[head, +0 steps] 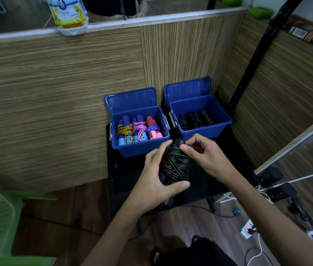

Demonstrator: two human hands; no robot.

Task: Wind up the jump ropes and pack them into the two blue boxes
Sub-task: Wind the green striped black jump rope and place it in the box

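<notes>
No text is showing clearly enough to read. The pouch (67, 11) standing on the far-left ledge is carrying a blue and yellow printed label, but its lettering is blurring beyond reading.

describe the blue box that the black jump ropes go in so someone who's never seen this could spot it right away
Against the striped wood panel wall two open blue boxes stand side by side on a black table. Take the right blue box, nearer the corner. It holds only dark wound ropes, while the left blue box holds bright ropes with blue, pink and red handles.
</notes>
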